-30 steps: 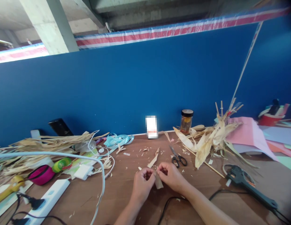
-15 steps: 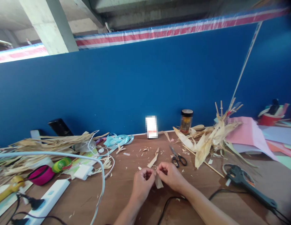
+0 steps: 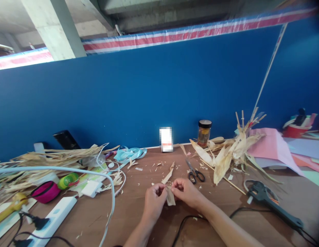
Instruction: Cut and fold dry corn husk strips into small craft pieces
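Between my two hands is a small piece of dried corn husk [image 3: 170, 199], pale tan, hanging down from my fingertips. My left hand [image 3: 154, 200] pinches its upper left edge between thumb and forefinger. On the other side, my right hand [image 3: 186, 192] pinches the upper right edge the same way. Just beyond the fingers, a pointed husk strip [image 3: 168, 174] lies on the table. Black-handled scissors [image 3: 195, 172] rest to the right of that strip, blades pointing away from me.
A black glue gun [image 3: 272, 202] lies at right, its cord crossing near my right forearm. Husk bundles [image 3: 226, 161] and a lidded jar [image 3: 204, 133] stand at the back right. On the left are a white power strip [image 3: 52, 219], a looping cable and blue ribbon [image 3: 130, 154].
My fingertips have moved slightly apart, my left hand shifting a little left. The husk piece now shows wider between them and has turned more toward me.
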Action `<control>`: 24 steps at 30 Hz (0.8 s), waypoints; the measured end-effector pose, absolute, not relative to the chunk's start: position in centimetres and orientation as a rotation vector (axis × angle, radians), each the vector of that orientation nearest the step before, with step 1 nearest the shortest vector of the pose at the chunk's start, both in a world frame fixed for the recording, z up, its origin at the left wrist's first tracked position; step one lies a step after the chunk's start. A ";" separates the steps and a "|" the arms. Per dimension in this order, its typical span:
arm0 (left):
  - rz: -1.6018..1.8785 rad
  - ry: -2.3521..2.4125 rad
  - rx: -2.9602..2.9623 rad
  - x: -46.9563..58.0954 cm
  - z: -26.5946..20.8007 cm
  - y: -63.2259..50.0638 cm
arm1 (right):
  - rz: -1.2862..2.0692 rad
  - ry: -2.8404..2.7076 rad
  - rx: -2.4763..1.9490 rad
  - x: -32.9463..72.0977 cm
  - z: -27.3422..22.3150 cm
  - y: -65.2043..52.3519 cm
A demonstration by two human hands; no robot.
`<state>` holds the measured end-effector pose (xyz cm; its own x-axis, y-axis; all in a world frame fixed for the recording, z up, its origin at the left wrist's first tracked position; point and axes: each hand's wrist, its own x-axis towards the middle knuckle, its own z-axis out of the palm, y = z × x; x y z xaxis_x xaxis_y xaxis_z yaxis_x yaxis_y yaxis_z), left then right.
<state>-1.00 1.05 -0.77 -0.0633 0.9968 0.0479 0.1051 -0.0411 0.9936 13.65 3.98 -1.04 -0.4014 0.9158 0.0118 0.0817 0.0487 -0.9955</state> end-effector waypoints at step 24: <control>1.181 1.233 1.052 -0.5 -0.3 0.9 | 1.384 -1.588 -1.043 13.7 -0.8 4.1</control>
<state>-0.53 0.94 -0.27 -0.0299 0.9925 -0.1187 -0.0757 0.1161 0.9903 13.70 4.14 -0.78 -0.3677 0.9292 0.0357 0.0918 0.0745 -0.9930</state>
